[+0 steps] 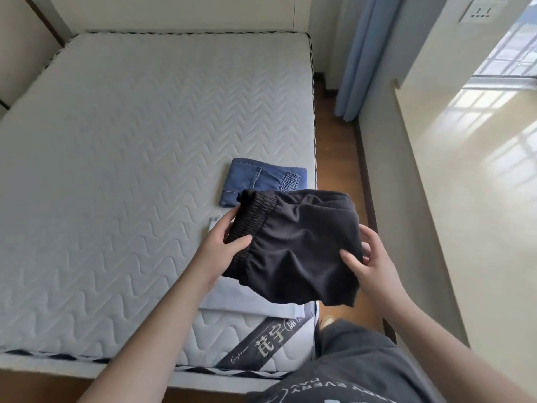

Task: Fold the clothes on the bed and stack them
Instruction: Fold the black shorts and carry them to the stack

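Here, at the lower centre of the frame, a folded pair of black shorts is held clear of the bed. The left hand grips the elastic waistband end, thumb on top and fingers curled beneath; the right hand pinches the opposite edge, thumb on the cloth and fingers bent round it. Directly below the shorts lies a pale folded garment near the bed's lower right corner; a folded pair of blue jeans rests just beyond it, towards the centre of the frame. The step in hand appears to be stacking: folding looks complete and the shorts are carried above the pile. The next move would call for lowering them level onto one of the folded pieces, edges aligned, and releasing both grips together so that the folds hold.
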Demonstrator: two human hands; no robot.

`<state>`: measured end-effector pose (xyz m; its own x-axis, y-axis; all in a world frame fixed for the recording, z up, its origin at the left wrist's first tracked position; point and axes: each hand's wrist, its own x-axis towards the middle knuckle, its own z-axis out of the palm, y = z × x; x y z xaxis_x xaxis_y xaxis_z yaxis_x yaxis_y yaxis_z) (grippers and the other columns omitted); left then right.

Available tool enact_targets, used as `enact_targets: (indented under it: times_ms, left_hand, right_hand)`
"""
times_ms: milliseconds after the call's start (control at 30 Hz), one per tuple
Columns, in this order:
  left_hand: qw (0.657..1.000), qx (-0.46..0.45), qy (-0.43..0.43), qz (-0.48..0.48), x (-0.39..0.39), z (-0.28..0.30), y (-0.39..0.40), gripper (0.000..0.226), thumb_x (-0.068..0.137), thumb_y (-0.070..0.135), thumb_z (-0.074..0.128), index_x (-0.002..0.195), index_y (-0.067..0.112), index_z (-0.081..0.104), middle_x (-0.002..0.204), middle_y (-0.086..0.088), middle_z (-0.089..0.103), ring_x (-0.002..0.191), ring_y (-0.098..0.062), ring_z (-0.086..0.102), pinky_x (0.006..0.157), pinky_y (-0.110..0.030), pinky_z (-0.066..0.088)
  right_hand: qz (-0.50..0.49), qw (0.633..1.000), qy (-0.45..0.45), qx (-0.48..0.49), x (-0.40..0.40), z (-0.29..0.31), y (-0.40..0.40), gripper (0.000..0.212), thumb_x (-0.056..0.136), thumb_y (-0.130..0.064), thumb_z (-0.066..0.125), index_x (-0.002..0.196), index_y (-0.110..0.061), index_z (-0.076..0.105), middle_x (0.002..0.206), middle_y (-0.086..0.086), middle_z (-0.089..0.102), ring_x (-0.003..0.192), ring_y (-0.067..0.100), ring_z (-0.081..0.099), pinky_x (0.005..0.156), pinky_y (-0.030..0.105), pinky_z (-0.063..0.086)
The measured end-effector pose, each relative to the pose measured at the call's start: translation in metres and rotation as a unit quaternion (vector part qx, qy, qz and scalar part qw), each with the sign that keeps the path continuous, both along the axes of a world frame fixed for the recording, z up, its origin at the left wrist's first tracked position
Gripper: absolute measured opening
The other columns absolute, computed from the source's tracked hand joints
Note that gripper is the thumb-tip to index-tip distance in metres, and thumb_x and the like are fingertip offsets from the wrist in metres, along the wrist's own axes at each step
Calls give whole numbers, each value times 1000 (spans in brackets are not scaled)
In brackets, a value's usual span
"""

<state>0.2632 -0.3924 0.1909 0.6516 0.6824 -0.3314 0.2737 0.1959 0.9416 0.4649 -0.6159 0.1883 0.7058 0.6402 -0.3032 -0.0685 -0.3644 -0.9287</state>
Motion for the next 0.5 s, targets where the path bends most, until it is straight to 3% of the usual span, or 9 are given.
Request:
enact_targets:
  times_ms: [100,267,400,500]
  left_hand:
    - [1000,4,21,3,26,-12,38,62,91,6,65,139,42,49,130,14,64,117,-7,62,109,-40,43]
    - [997,23,69,9,75,-46,107,65,85,17,71,131,57,48,130,22,61,119,0,59,107,-33,43]
    - [994,30,107,9,111,-89,169,71,77,27,74,138,49,46,136,19,58,124,-2,56,112,-37,39]
    - [992,30,125,17,126,-121,211,70,77,24,74,140,42,48,137,15,58,126,-5,55,113,-41,38]
  right_hand:
    - [2,1000,18,-5,30,-16,33,52,90,-16,69,113,-57,48,99,-21,70,89,-4,68,64,9,51]
    - [25,997,60,-35,87,-64,101,48,89,-14,70,115,-48,48,97,-20,71,88,-4,68,67,11,51]
    - [64,991,99,-55,132,-109,171,42,89,-15,70,107,-47,51,91,-31,69,84,-8,67,62,6,49]
    - [84,987,115,-68,154,-141,217,32,91,-16,68,104,-42,55,100,-17,72,87,3,70,69,17,55]
